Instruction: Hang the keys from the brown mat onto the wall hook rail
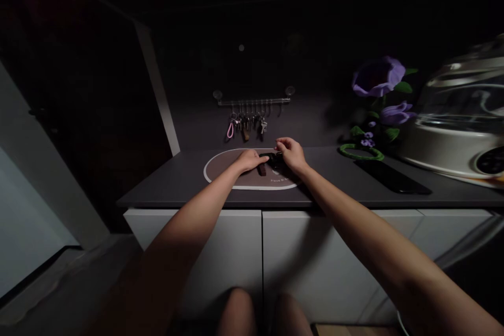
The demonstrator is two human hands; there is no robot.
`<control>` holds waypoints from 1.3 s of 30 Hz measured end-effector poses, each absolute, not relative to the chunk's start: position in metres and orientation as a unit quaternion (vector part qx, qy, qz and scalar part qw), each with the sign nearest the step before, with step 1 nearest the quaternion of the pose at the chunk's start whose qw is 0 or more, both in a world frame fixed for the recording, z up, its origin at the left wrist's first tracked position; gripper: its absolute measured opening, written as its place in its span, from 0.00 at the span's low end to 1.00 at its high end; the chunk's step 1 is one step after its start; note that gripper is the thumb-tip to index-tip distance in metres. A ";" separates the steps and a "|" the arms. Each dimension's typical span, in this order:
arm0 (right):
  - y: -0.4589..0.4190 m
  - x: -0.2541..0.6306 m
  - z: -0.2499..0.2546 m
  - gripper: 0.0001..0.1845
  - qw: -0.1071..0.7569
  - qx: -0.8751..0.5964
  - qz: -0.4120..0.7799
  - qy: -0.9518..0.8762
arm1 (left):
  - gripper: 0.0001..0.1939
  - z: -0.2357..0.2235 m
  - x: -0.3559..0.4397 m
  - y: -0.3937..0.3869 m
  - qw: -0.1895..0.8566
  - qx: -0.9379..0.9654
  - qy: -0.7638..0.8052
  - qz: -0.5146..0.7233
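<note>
My left hand [249, 159] is closed on the edge of a small black item [271, 159] with a short dark brown strap-like piece [262, 169]; its thumb rests along the top. It looks like a key holder, but the dim light hides its exact kind. My right hand [292, 153] is at the item's right side, its thumb and forefinger pinched together slightly above it. What those fingers hold, if anything, is too small to make out. Both hands are over a brown oval mat [220, 165] with a white rim, lying on the dark counter.
Behind the hands, a clear hook rail [254, 101] on the wall carries several keys [263, 127] and a pink loop [230, 129]. To the right are a black phone-like slab [391, 176], purple flowers [378, 77] with a green ring base, and a large pale appliance [464, 142]. White cabinet doors [224, 252] stand below.
</note>
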State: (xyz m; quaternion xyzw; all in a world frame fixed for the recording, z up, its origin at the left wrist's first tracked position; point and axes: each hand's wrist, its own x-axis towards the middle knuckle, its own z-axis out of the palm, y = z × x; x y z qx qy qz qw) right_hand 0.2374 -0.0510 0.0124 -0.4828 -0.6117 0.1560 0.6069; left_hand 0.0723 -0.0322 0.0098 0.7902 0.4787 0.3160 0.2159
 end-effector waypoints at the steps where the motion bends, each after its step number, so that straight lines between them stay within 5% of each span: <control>1: -0.053 0.238 0.011 0.11 0.591 -0.493 0.122 -0.626 | 0.22 0.009 0.073 -0.034 0.221 0.798 0.473 0.302; 13: -0.055 0.236 0.007 0.15 0.446 -0.531 -0.082 -0.716 | 0.03 0.003 0.062 -0.036 0.439 0.749 0.397 0.298; 39: -0.055 0.233 0.008 0.14 0.467 -0.516 -0.068 -0.715 | 0.03 0.018 0.057 -0.026 0.598 0.527 0.254 0.548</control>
